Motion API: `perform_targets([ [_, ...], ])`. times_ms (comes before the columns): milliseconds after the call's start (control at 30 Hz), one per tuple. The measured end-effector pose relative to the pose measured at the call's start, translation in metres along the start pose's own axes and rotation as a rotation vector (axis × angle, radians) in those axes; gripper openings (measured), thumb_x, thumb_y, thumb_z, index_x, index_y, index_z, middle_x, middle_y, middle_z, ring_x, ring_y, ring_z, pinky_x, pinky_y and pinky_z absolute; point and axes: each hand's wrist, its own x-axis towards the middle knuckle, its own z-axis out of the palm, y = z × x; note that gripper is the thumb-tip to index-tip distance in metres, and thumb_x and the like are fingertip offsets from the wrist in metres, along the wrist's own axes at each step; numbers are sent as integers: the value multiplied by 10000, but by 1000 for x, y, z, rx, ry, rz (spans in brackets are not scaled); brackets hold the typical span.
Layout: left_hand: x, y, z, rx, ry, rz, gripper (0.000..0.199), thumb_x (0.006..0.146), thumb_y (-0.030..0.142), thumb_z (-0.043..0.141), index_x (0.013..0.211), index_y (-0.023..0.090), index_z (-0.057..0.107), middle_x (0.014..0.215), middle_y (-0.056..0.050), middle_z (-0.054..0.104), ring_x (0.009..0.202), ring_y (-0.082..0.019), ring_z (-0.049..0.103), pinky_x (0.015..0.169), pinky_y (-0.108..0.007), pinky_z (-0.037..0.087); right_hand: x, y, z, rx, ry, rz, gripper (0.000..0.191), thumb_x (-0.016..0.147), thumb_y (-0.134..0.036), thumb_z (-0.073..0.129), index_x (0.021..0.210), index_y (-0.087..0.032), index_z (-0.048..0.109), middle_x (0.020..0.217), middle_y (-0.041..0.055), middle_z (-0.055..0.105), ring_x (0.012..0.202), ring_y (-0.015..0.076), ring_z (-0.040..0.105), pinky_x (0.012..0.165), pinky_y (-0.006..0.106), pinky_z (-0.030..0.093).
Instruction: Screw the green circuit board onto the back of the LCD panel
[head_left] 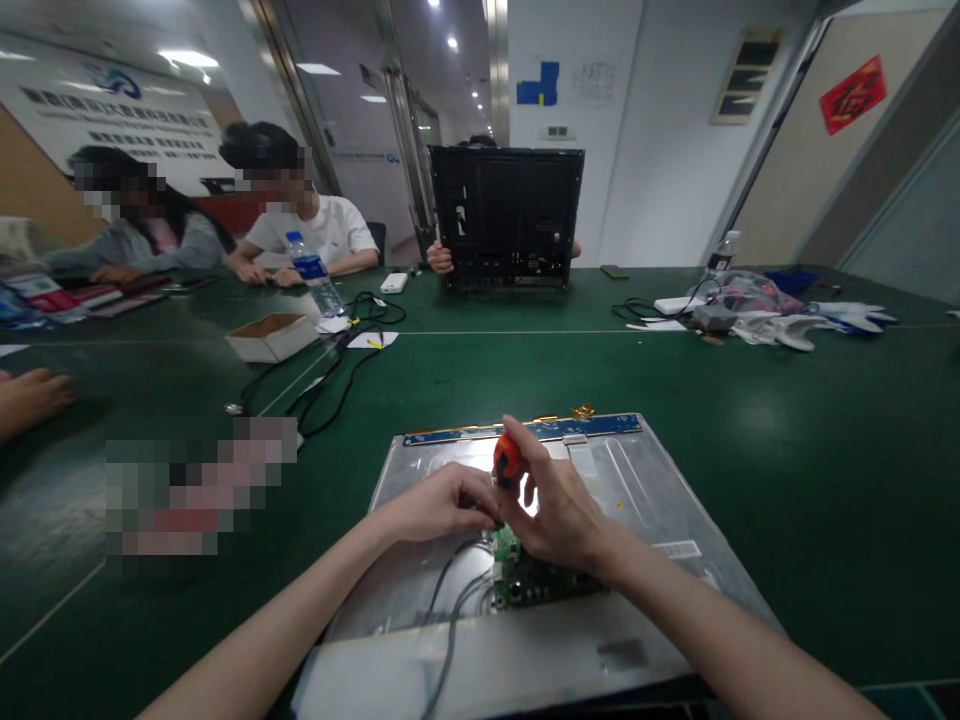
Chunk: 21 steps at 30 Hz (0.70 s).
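A silver display panel (660, 490) lies back-up on the table in front of me. My right hand (559, 510) grips a screwdriver (508, 458) by its orange and black handle, held upright over a green circuit board (536, 585) on the panel. The tip is hidden behind my fingers. Beside it, my left hand (442, 502) has its fingers pinched together at the board's upper left corner; what they hold, if anything, cannot be seen. Grey cables (452, 630) run from the board's left side toward me. Along the panel's far edge sits a narrow blue circuit strip (611, 427).
Across the green table (750, 400) a person holds up a black monitor housing (510, 215). An open box (272, 338), black cables (349, 365) and a water bottle (315, 275) stand left. Plastic bags (750, 295) and white gloves (787, 328) lie right. Co-workers sit at left.
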Motion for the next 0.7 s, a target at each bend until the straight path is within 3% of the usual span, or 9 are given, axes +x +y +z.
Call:
perform_targets([
  [167,0,-1,0,-12,30,-36,155,747,167,686,602,142,637,594,48,533,571,-96,465,580,-201,373,-2,5,4,7,83,2,715,888,-193,519,1474,-232,109,818,11,559,535,98,476,429,205,406],
  [333,0,1,-2,50,41,-57,206,708,139,695,545,138,567,576,62,470,574,-94,442,559,-204,327,-2,7,4,-15,41,-13,663,897,-262,549,1443,-244,174,809,1,552,535,99,478,452,228,412],
  [533,0,0,-1,-10,-1,-42,124,764,156,666,645,137,637,658,29,569,621,-109,500,586,-201,376,-1,1,-1,-14,-32,25,754,849,-150,510,1479,-202,99,855,43,585,576,129,528,464,253,446],
  [700,0,2,1,-24,19,-59,142,749,156,660,619,140,606,621,38,546,606,-108,489,575,-199,365,-1,1,1,-36,-12,8,745,859,-149,495,1478,-193,83,794,27,582,525,129,511,428,242,419],
])
